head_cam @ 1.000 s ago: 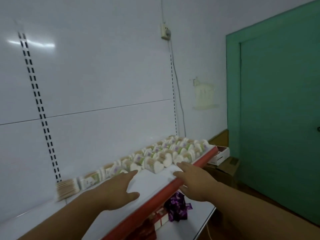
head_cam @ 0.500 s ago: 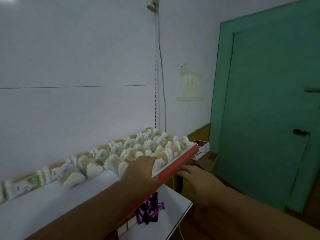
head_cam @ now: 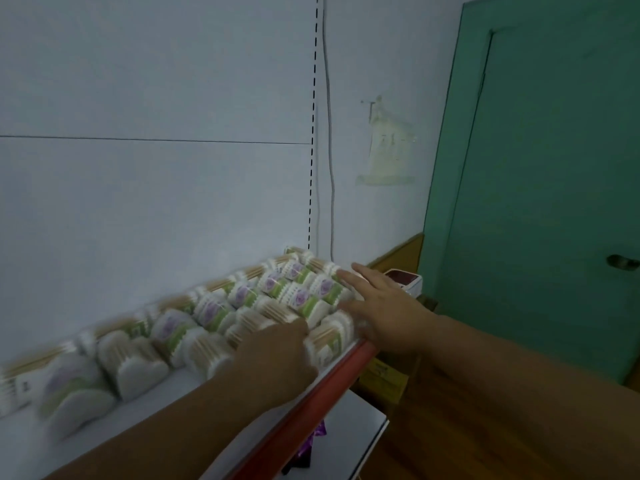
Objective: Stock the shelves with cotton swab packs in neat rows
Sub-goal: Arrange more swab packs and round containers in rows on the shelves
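Several cotton swab packs (head_cam: 242, 306) with purple and green labels lie in rows on a white shelf (head_cam: 162, 400) with a red front edge (head_cam: 322, 396). My left hand (head_cam: 277, 358) rests on the packs near the front, its fingers hidden among them. My right hand (head_cam: 381, 306) reaches in from the shelf's right end, fingers straight, touching the rightmost packs. The packs at the far left are blurred.
A lower white shelf (head_cam: 356, 427) holds a dark purple wrapper (head_cam: 311, 445). A green door (head_cam: 540, 202) stands to the right. A red and white box (head_cam: 405, 278) and cardboard boxes (head_cam: 384, 372) sit beyond the shelf end. A cable (head_cam: 329, 133) runs down the wall.
The view swung right and closer. My right hand rose from below the red edge onto the rightmost packs. My left hand slid right along the shelf onto the front packs.
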A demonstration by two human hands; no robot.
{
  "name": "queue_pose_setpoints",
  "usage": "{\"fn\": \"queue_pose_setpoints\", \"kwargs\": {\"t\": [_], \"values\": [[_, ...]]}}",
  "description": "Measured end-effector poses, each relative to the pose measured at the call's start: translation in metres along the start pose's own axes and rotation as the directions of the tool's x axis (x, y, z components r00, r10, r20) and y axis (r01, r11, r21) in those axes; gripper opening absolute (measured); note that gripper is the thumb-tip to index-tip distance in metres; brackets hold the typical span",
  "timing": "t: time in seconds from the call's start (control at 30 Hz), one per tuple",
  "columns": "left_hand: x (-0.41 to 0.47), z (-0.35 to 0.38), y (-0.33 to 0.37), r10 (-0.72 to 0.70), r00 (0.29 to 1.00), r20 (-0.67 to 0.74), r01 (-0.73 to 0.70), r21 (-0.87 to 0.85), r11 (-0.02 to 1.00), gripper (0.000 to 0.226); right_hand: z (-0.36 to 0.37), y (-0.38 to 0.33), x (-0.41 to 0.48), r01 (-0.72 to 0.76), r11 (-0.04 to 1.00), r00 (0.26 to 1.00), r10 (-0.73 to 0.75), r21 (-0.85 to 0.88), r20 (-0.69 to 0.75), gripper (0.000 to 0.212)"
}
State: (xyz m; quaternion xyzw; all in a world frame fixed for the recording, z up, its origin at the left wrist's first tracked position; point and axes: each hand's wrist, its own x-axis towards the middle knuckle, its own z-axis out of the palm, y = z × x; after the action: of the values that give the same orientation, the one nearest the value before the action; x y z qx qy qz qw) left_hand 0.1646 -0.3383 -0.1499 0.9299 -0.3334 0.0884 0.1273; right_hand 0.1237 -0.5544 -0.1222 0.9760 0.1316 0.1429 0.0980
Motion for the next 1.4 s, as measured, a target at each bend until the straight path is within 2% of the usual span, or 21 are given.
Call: {"fn": "queue_pose_setpoints", "kwargs": {"t": [0.07, 0.17, 0.23, 0.27, 0.3, 0.33, 0.37, 0.4, 0.43, 0.47, 0.5, 0.53, 0.6, 0.7, 0.87, 0.97, 1.03, 1.1, 1.27, 1.33, 1.4], "values": [[-0.006, -0.011, -0.004, -0.008, 1.000, 0.030, 0.009, -0.045, 0.999, 0.045, -0.002, 0.003, 0.007, 0.052, 0.999, 0.999, -0.052, 0.017, -0.018, 0.052], [-0.017, -0.034, -0.013, -0.137, 0.989, 0.056, 0.148, -0.341, 0.928, 0.024, -0.001, 0.011, 0.013, 0.138, 0.989, 0.984, -0.132, 0.043, -0.124, 0.044], [-0.029, -0.042, -0.016, -0.265, 0.958, 0.107, 0.277, -0.570, 0.773, 0.018, -0.002, 0.010, 0.010, 0.091, 0.951, 0.980, -0.033, 0.295, -0.196, 0.035], [-0.036, -0.043, -0.016, -0.320, 0.938, 0.136, 0.320, -0.694, 0.644, 0.017, -0.003, 0.008, 0.009, 0.048, 0.883, 0.976, 0.058, 0.466, -0.210, 0.033], [-0.042, -0.043, -0.014, -0.385, 0.910, 0.154, 0.339, -0.811, 0.477, 0.017, -0.004, 0.005, 0.009, 0.033, 0.771, 0.964, 0.144, 0.636, -0.225, 0.033], [-0.047, -0.043, -0.010, -0.451, 0.874, 0.180, 0.329, -0.902, 0.279, 0.010, -0.005, 0.002, 0.011, 0.050, 0.606, 0.946, 0.226, 0.794, -0.232, 0.032], [-0.051, -0.044, -0.004, -0.510, 0.836, 0.203, 0.287, -0.954, 0.090, 0.003, -0.006, -0.002, 0.013, 0.087, 0.385, 0.930, 0.299, 0.919, -0.214, 0.029], [-0.054, -0.044, 0.002, -0.561, 0.803, 0.202, 0.227, -0.974, -0.027, 0.005, -0.007, -0.006, 0.016, 0.111, 0.138, 0.927, 0.343, 0.984, -0.153, 0.027], [-0.057, -0.043, 0.009, -0.616, 0.767, 0.180, 0.170, -0.982, -0.075, 0.008, -0.007, -0.011, 0.019, 0.103, -0.092, 0.936, 0.347, 0.990, -0.065, 0.026], [-0.059, -0.043, 0.016, -0.669, 0.730, 0.138, 0.117, -0.990, -0.077, 0.011, -0.007, -0.018, 0.021, 0.076, -0.280, 0.947, 0.322, 0.957, 0.019, 0.023], [-0.063, -0.044, 0.023, -0.722, 0.686, 0.091, 0.071, -0.996, -0.058, 0.013, -0.007, -0.026, 0.023, 0.045, -0.415, 0.959, 0.272, 0.909, 0.077, 0.018], [-0.067, -0.045, 0.028, -0.764, 0.644, 0.049, 0.033, -0.999, -0.036, 0.015, -0.007, -0.036, 0.024, 0.009, -0.503, 0.971, 0.213, 0.864, 0.113, 0.013], [-0.080, -0.049, 0.035, -0.827, 0.561, 0.012, -0.005, -1.000, -0.017, 0.019, -0.010, -0.060, 0.024, -0.059, -0.592, 0.982, 0.110, 0.804, 0.153, 0.010], [-0.115, -0.054, 0.040, -0.896, 0.445, 0.015, -0.027, -0.999, -0.031, 0.031, -0.016, -0.096, 0.018, -0.100, -0.652, 0.987, 0.033, 0.752, 0.159, 0.017], [-0.186, -0.065, 0.042, -0.928, 0.365, 0.079, -0.170, -0.974, -0.150, 0.074, -0.034, -0.159, -0.001, -0.140, -0.617, 0.984, -0.174, 0.775, 0.039, 0.025], [-0.228, -0.073, 0.037, -0.957, 0.284, 0.057, -0.209, -0.971, -0.119, 0.072, -0.046, -0.202, -0.011, -0.168, -0.611, 0.969, -0.246, 0.774, 0.017, 0.026], [-0.255, -0.080, 0.031, -0.976, 0.217, 0.034, -0.245, -0.965, -0.088, 0.071, -0.053, -0.231, -0.016, -0.193, -0.601, 0.963, -0.269, 0.775, 0.031, 0.028], [-0.277, -0.086, 0.024, -0.983, 0.178, 0.037, -0.311, -0.946, -0.092, 0.069, -0.058, -0.259, -0.019, -0.224, -0.619, 0.960, -0.274, 0.753, 0.060, 0.029], [-0.344, -0.105, -0.007, -0.971, 0.239, 0.019, -0.452, -0.883, -0.128, 0.073, -0.084, -0.345, -0.027, -0.306, -0.618, 0.945, -0.291, 0.724, 0.151, 0.018], [-0.377, -0.113, -0.030, -0.962, 0.272, 0.019, -0.485, -0.861, -0.154, 0.073, -0.094, -0.381, -0.029, -0.295, -0.575, 0.937, -0.330, 0.763, 0.114, 0.019], [-0.411, -0.123, -0.051, -0.941, 0.338, 0.005, -0.468, -0.867, -0.173, 0.068, -0.105, -0.417, -0.031, -0.236, -0.521, 0.930, -0.365, 0.820, 0.035, 0.030]]}}
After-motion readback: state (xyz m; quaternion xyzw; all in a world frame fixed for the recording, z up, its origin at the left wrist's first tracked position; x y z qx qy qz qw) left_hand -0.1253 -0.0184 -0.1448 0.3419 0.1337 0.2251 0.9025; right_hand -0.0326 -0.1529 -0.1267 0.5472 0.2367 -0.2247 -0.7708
